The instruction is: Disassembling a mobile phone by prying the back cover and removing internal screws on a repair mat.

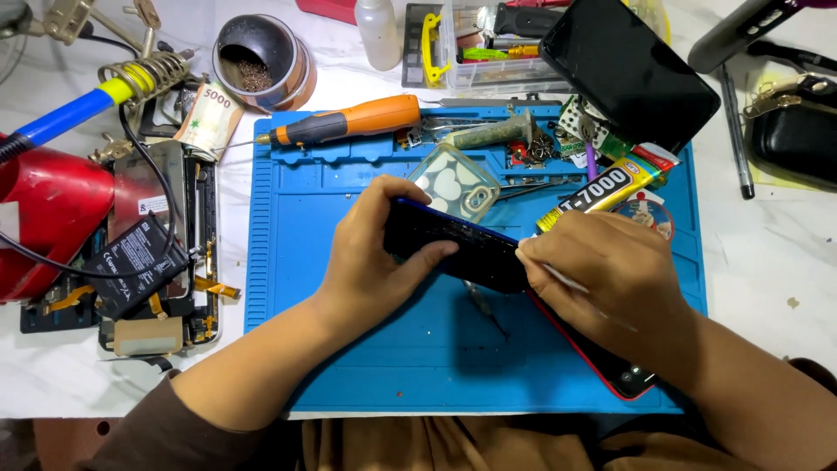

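Right now the left hand [370, 253] grips a dark phone [458, 249] tilted above the blue mat [436, 349] on the surface, while the right hand [602, 275], closed on a thin metal tool [565, 281], presses at the phone's edge; an orange screwdriver [349, 122] lies near the mat's far edge

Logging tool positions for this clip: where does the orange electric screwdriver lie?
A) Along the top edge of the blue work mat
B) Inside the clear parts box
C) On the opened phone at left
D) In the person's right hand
A: the orange electric screwdriver lies untouched along the top edge of the blue work mat, above both hands.
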